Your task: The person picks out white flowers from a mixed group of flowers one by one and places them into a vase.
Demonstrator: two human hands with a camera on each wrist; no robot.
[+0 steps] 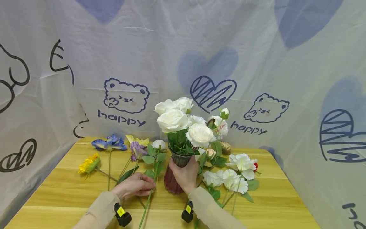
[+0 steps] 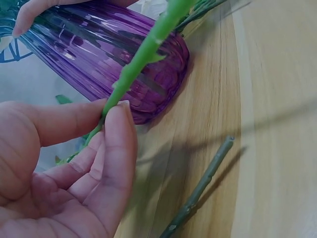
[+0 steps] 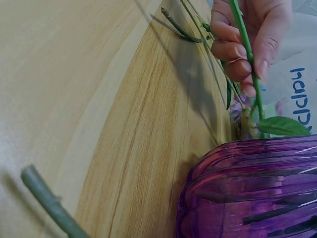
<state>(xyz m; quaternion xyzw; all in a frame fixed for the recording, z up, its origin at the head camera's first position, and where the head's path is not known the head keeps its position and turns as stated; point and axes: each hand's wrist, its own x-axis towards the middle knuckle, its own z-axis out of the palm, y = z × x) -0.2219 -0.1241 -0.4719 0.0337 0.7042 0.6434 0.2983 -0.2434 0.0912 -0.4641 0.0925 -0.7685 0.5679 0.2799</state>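
My left hand (image 1: 135, 185) pinches the thorny green stem (image 2: 143, 54) of an artificial white flower (image 1: 158, 144) between thumb and fingertips, with its leaves (image 1: 155, 154) above the hand. The stem's lower end slants toward the table's near side. Just to the right, my right hand (image 1: 186, 174) grips a ribbed purple glass vase (image 1: 171, 183) near its neck. White roses (image 1: 172, 121) and a full white bloom (image 1: 200, 135) stand in the vase, and dark stems show through its glass in both wrist views. The held stem is outside the vase.
On the wooden table (image 1: 271, 203), a yellow flower (image 1: 89, 164), blue flower (image 1: 110, 143) and purple flower (image 1: 138, 150) lie left. White flowers (image 1: 228, 179) and a red bloom (image 1: 255, 166) lie right. Cut stem ends (image 2: 203, 186) point toward the near side. A printed curtain (image 1: 160, 47) hangs behind.
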